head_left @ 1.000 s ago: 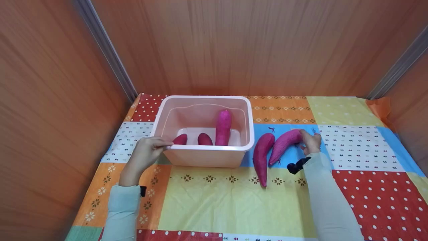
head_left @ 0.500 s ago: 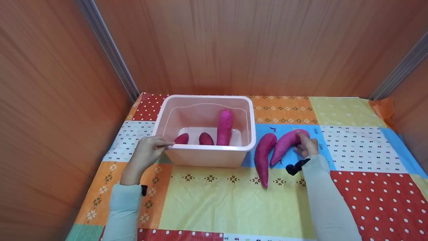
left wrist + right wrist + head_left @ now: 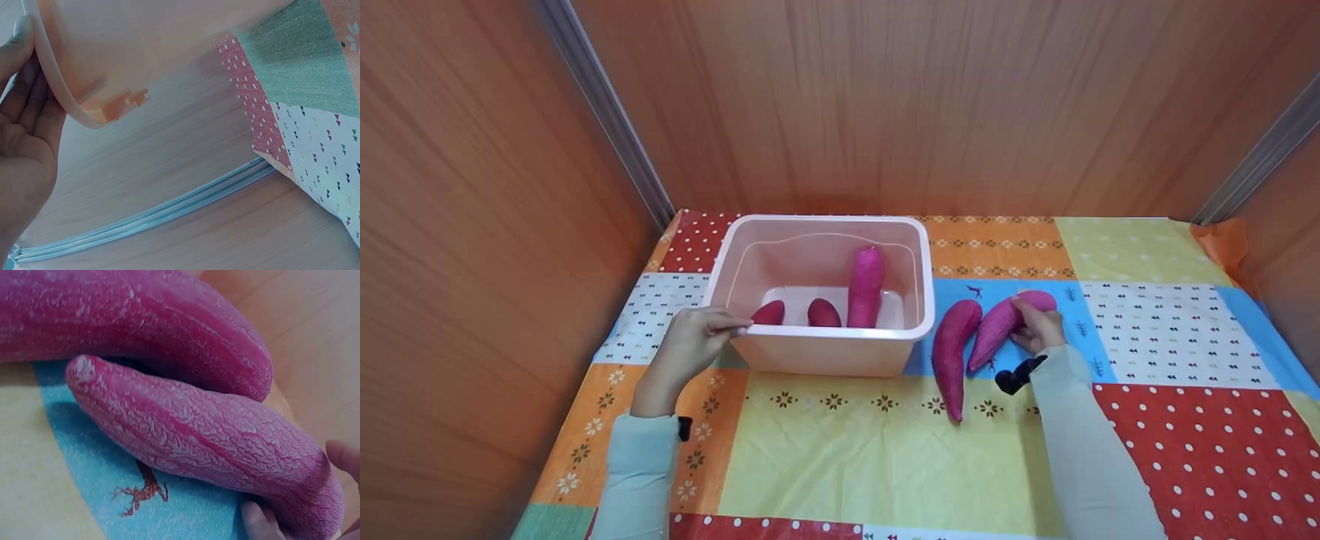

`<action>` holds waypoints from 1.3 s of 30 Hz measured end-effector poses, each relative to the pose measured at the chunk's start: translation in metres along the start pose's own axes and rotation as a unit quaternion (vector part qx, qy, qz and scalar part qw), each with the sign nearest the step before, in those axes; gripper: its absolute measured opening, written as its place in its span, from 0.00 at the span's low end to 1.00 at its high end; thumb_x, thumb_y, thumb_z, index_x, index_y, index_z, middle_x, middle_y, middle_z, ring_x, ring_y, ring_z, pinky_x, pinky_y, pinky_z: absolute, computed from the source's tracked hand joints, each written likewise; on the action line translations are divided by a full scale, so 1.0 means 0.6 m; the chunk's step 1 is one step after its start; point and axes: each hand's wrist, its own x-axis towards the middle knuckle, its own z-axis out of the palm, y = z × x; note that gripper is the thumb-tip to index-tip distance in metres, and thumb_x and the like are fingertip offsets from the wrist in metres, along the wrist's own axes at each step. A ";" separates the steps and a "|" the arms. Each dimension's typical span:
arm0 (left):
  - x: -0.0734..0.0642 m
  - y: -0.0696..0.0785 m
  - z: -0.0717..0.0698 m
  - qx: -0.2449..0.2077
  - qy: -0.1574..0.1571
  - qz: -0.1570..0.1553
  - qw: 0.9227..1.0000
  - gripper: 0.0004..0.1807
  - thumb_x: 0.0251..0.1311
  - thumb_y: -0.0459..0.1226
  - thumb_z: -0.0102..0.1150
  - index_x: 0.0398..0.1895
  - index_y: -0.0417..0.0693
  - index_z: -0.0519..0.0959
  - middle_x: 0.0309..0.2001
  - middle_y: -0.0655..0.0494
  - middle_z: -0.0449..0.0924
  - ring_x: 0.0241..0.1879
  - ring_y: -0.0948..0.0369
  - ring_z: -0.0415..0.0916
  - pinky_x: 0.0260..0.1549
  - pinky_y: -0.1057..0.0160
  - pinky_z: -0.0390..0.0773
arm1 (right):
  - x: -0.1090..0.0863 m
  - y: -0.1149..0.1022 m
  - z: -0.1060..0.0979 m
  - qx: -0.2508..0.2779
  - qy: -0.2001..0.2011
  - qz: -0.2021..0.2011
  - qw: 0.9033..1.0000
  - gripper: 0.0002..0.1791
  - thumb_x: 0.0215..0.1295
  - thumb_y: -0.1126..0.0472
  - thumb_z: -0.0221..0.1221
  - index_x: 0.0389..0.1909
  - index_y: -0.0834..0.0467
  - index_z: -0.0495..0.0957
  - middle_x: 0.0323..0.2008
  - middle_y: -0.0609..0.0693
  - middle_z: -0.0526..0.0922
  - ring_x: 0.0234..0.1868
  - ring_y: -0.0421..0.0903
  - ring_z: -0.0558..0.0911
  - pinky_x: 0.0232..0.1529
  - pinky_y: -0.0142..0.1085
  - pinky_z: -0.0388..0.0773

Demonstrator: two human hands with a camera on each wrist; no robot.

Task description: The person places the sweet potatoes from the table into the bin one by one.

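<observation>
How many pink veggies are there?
5. In the tub: a left veggie, a middle veggie, a right veggie. On the cloth: a darker veggie and a lighter veggie gripped by the right hand. More may hide behind the tub's front wall.

The cloth (image 3: 885, 465) (patchwork-print) bears a tub (image 3: 825, 354) and tubers (image 3: 952, 352).

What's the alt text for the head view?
Right hand grips a curved pink sweet potato beside a darker one on a patchwork tablecloth. Left hand pinches the rim of a pink plastic bin with three more visible inside.
</observation>
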 end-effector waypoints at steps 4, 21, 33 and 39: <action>0.000 0.001 0.000 0.001 0.001 0.000 1.000 0.10 0.57 0.29 0.63 0.41 0.45 0.87 0.41 0.48 0.86 0.43 0.52 0.82 0.45 0.51 0.83 | 0.004 0.000 -0.002 -0.017 0.000 0.003 1.000 0.42 0.66 0.53 0.56 0.73 0.60 0.44 0.26 0.44 0.77 0.29 0.38 0.81 0.58 0.38 0.78; 0.000 -0.002 -0.001 -0.006 -0.008 -0.006 1.000 0.11 0.58 0.29 0.63 0.43 0.47 0.86 0.43 0.49 0.86 0.46 0.51 0.81 0.46 0.51 0.82 | 0.014 0.014 -0.005 0.049 0.006 -0.022 0.999 0.23 0.63 0.55 0.61 0.50 0.57 0.61 0.22 0.45 0.79 0.26 0.38 0.80 0.33 0.31 0.82; 0.001 -0.005 0.000 -0.012 -0.004 0.003 1.000 0.11 0.57 0.29 0.64 0.43 0.47 0.86 0.41 0.49 0.86 0.45 0.51 0.82 0.45 0.51 0.83 | 0.004 0.011 -0.003 0.055 -0.012 -0.024 0.998 0.16 0.67 0.57 0.56 0.45 0.54 0.58 0.20 0.44 0.78 0.25 0.36 0.78 0.33 0.30 0.81; 0.000 -0.005 -0.001 -0.011 -0.009 -0.001 1.000 0.12 0.57 0.29 0.64 0.43 0.47 0.86 0.43 0.47 0.86 0.47 0.49 0.82 0.46 0.50 0.82 | -0.001 0.011 -0.002 0.063 -0.019 -0.015 0.998 0.14 0.67 0.56 0.56 0.42 0.53 0.59 0.20 0.45 0.78 0.25 0.37 0.78 0.33 0.31 0.80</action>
